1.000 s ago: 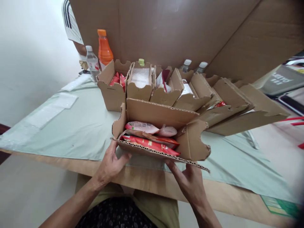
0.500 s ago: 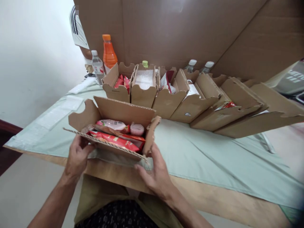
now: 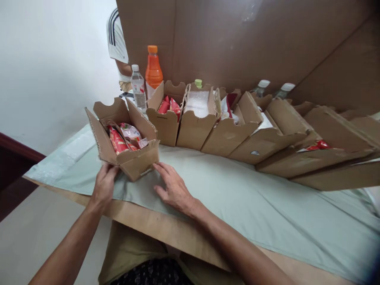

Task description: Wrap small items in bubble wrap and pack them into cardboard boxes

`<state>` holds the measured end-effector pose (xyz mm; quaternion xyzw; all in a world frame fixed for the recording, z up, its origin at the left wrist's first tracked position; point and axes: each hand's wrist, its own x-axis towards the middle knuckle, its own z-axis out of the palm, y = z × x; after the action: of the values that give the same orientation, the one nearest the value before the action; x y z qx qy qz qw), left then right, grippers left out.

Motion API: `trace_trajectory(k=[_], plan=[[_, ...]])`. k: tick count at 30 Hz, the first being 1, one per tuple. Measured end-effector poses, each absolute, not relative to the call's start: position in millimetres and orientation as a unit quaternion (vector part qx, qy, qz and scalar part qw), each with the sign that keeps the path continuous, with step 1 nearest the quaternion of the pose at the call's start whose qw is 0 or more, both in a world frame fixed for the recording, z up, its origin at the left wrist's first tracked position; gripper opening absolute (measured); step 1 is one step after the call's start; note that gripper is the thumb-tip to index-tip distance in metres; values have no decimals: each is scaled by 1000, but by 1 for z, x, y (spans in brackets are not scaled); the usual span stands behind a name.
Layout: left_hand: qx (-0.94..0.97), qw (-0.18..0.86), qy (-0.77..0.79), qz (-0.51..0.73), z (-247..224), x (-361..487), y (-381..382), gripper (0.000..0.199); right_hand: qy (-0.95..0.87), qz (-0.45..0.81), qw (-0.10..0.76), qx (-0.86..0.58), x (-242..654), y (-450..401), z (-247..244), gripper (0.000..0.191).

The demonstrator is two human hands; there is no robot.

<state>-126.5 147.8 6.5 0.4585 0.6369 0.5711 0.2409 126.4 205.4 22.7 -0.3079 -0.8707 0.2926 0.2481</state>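
Packets [image 3: 117, 140]: print illegible. Left hand [image 3: 103, 185]: grip unclear; right hand [image 3: 175, 189]: unclenched, touching box [image 3: 141, 161].

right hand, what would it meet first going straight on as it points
The right hand would first meet the nearest cardboard box, on its near end, perhaps touching it; depth is unclear.

I can read no words. Print on the pink-and-white plastic packet [image 3: 130, 131] inside the open brown cardboard box [image 3: 141, 159] at left is blurred to me, as is the red-marked label [image 3: 138, 87] on the clear plastic bottle [image 3: 139, 97] at upper left.
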Motion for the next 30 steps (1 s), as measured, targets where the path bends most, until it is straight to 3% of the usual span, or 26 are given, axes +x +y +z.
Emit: trace_trajectory(k=[3, 6, 18, 24, 30], plan=[[457, 297, 616, 569, 0, -116, 131, 60, -870, 289, 251, -311, 129, 217, 15, 66], [460, 288, 635, 550, 3, -116, 135, 74, -860, 294, 251, -333, 126, 222, 5, 59], [494, 199, 631, 565, 0, -93, 173, 84, -793, 336, 335, -383, 125, 230, -10, 54], [434, 215, 647, 589, 4, -97, 179, 63, -831, 349, 259, -348, 110, 251, 3, 22], [406, 262, 648, 589, 9, -127, 183, 43, -870, 319, 225, -301, 119, 241, 5, 18]])
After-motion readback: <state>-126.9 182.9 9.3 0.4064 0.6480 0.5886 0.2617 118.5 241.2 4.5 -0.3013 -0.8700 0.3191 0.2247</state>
